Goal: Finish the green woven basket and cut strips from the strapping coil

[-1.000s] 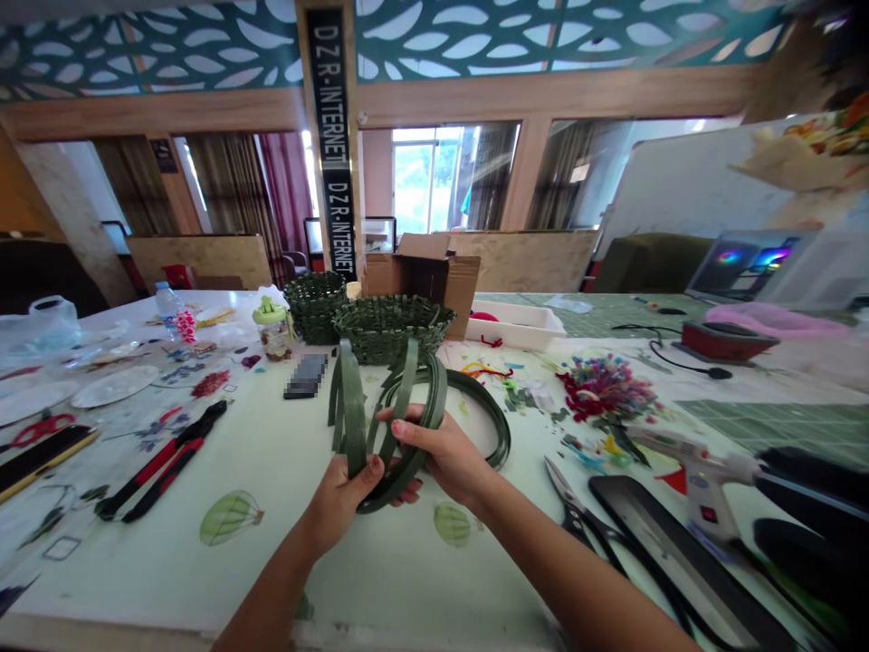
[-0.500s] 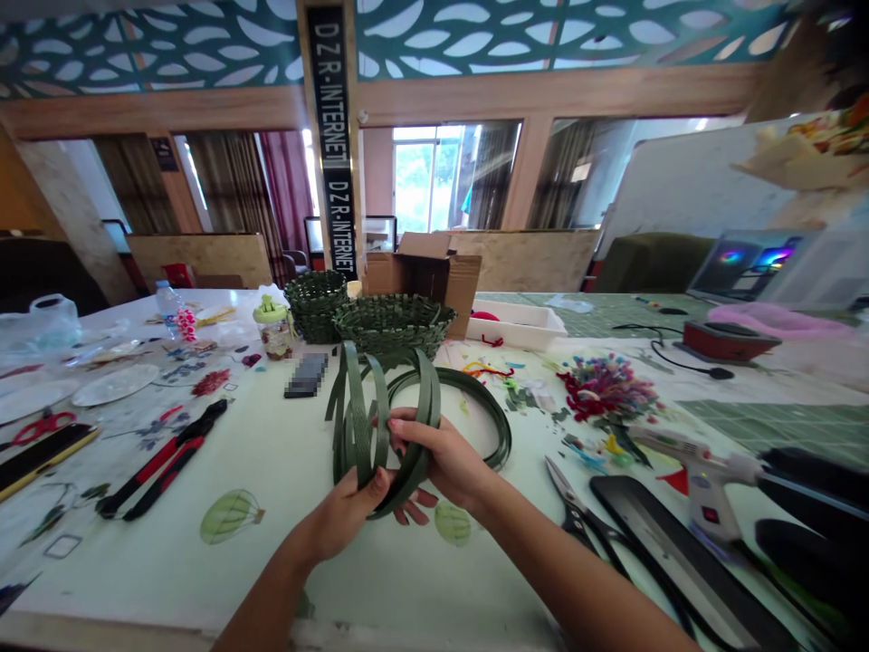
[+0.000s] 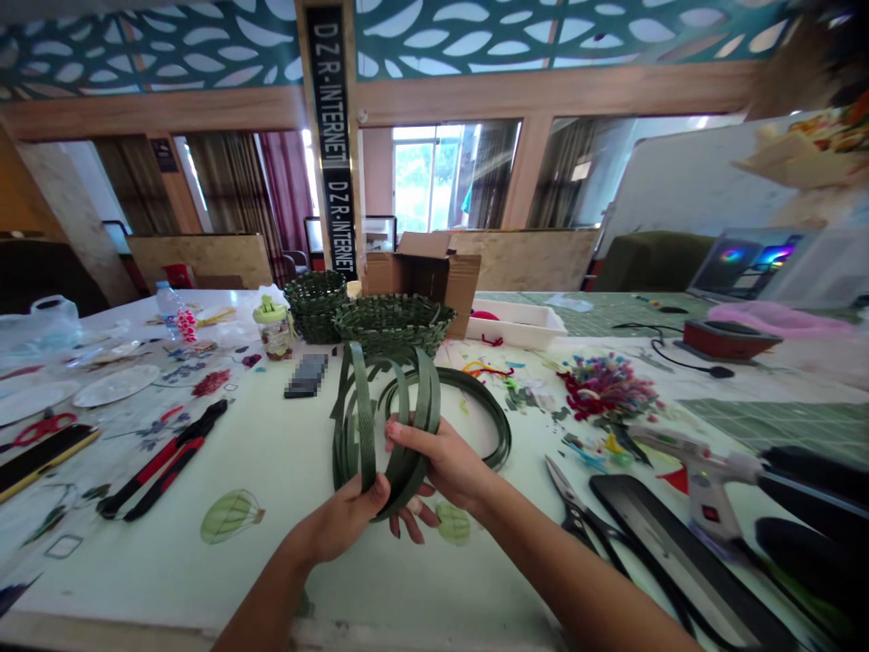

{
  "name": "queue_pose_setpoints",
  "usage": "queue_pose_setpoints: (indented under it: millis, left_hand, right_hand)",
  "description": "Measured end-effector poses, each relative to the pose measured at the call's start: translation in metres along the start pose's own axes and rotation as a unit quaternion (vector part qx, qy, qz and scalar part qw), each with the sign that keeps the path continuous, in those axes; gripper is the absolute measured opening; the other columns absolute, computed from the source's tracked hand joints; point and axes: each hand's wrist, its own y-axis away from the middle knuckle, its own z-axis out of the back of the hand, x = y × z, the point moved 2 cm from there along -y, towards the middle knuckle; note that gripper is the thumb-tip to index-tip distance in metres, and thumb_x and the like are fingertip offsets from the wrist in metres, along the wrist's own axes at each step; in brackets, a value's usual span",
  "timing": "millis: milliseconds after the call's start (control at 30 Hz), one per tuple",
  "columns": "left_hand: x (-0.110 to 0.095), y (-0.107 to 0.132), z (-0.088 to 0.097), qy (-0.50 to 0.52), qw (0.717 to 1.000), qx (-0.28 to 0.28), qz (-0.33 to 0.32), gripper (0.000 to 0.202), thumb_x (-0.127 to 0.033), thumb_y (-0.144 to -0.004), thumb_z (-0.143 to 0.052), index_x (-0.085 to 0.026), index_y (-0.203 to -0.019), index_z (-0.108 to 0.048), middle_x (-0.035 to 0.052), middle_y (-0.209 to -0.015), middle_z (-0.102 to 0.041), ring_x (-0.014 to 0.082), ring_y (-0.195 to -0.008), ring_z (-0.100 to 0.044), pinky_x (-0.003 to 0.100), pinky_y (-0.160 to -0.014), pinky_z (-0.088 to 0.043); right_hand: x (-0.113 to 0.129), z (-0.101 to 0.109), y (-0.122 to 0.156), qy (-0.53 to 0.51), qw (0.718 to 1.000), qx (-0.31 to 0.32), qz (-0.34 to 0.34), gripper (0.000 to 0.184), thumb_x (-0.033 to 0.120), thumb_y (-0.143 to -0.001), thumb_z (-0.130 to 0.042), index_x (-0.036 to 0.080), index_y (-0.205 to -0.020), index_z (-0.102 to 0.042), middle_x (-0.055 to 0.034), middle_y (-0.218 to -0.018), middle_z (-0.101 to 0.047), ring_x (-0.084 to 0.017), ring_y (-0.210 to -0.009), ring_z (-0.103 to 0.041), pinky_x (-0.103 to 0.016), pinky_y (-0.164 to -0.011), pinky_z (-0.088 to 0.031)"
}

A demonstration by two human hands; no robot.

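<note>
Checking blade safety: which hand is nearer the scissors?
Right. The right hand is left of the scissors, apart from them; the left hand is farther off, beyond it.

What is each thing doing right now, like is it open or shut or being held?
left hand, closed around the strapping
right hand, curled over the strapping
green plastic strapping, bent into loops and held up
front woven basket, upright on the table
cardboard box, flaps open
laptop, lid open, screen lit
hot glue gun, lying on its side
</note>
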Motion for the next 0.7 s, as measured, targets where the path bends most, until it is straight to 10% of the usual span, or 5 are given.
queue_pose_setpoints:
  millis: [233,367,533,700]
  left_hand:
    - [-0.003,-0.001,0.0,-0.022,0.999,0.04,-0.015,0.064,-0.06,-0.087,-0.027,-0.007,-0.1,-0.061,0.0159,-0.084,-0.067,0.0186,-0.068,-0.061,0.03,-0.061,-0.041]
    - [-0.001,-0.005,-0.006,-0.051,0.998,0.035,0.022,0.042,-0.051,-0.077,-0.057,-0.01,-0.081,-0.062,0.0101,-0.081,-0.065,0.0126,-0.059,-0.055,0.025,-0.056,-0.041]
    - [0.0,-0.005,-0.016,-0.151,0.984,-0.093,0.03,0.029,-0.041,-0.08,-0.057,-0.015,-0.068,-0.056,0.0012,-0.06,-0.054,0.0129,-0.057,-0.05,0.025,-0.057,-0.042]
    - [-0.023,0.025,-0.004,-0.351,0.917,-0.185,0.03,0.03,-0.045,-0.083,-0.05,-0.019,-0.072,-0.058,0.0014,-0.064,-0.06,0.0151,-0.057,-0.052,0.026,-0.06,-0.039]
  right_hand:
    - [0.005,-0.007,0.006,-0.002,0.998,0.058,0.018,0.031,0.041,-0.076,-0.065,0.015,-0.093,-0.058,-0.0035,-0.075,-0.063,-0.012,-0.054,-0.06,-0.017,-0.038,-0.042]
    - [0.0,-0.006,0.007,0.03,0.994,0.102,0.034,0.035,0.043,-0.077,-0.064,0.013,-0.062,-0.057,-0.0003,-0.057,-0.055,-0.01,-0.048,-0.052,-0.019,-0.039,-0.039]
    - [0.005,-0.01,0.012,0.059,0.991,0.11,0.049,0.04,0.044,-0.077,-0.063,0.015,-0.052,-0.053,-0.0002,-0.052,-0.052,-0.012,-0.056,-0.052,-0.02,-0.045,-0.038]
    - [0.021,-0.019,0.018,0.083,0.99,0.093,0.058,0.044,0.041,-0.069,-0.072,0.016,-0.103,-0.063,-0.0072,-0.096,-0.067,-0.019,-0.088,-0.06,-0.032,-0.079,-0.047]
